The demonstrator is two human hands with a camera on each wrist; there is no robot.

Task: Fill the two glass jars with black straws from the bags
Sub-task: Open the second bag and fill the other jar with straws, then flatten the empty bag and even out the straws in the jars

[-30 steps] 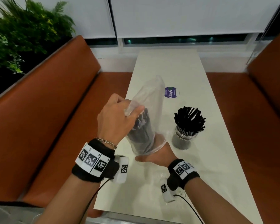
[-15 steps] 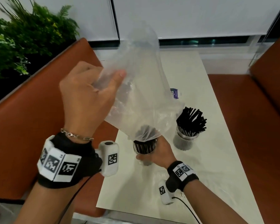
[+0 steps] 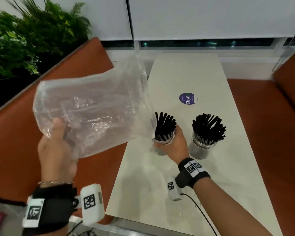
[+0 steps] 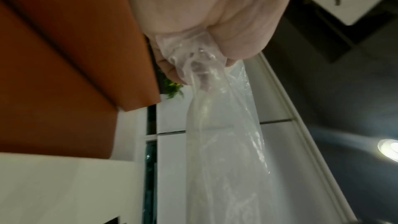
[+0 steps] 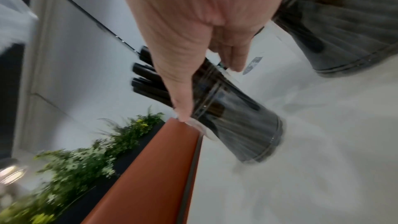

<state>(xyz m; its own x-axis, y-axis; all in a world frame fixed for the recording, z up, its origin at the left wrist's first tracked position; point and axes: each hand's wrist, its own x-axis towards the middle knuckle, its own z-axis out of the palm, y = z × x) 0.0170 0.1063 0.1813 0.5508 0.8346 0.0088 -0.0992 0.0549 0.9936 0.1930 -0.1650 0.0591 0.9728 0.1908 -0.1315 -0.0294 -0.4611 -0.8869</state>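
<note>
Two glass jars stand on the white table [image 3: 194, 74], both packed with black straws. My right hand [image 3: 174, 142] is wrapped around the left jar [image 3: 163, 142], whose straws [image 3: 164, 125] stick up above my fingers; the right wrist view shows the same jar [image 5: 241, 125] under my thumb. The second jar [image 3: 203, 147] stands just to the right with its straws [image 3: 208, 130] fanned out. My left hand [image 3: 58, 143] grips a bunched end of a clear plastic bag [image 3: 92, 111], which looks empty and hangs over the bench, left of the jars. The bag [image 4: 219, 142] trails from my fist.
Orange benches [image 3: 32, 133] flank the table on both sides. A round purple sticker [image 3: 186, 98] lies on the table behind the jars. Green plants [image 3: 24, 40] rise behind the left bench. A cable [image 3: 201, 212] runs from my right wrist.
My left hand has pulled the bag up off the straws and swung it left and down over the bench. The straws now stand bare in the left jar, still held by my right hand.
</note>
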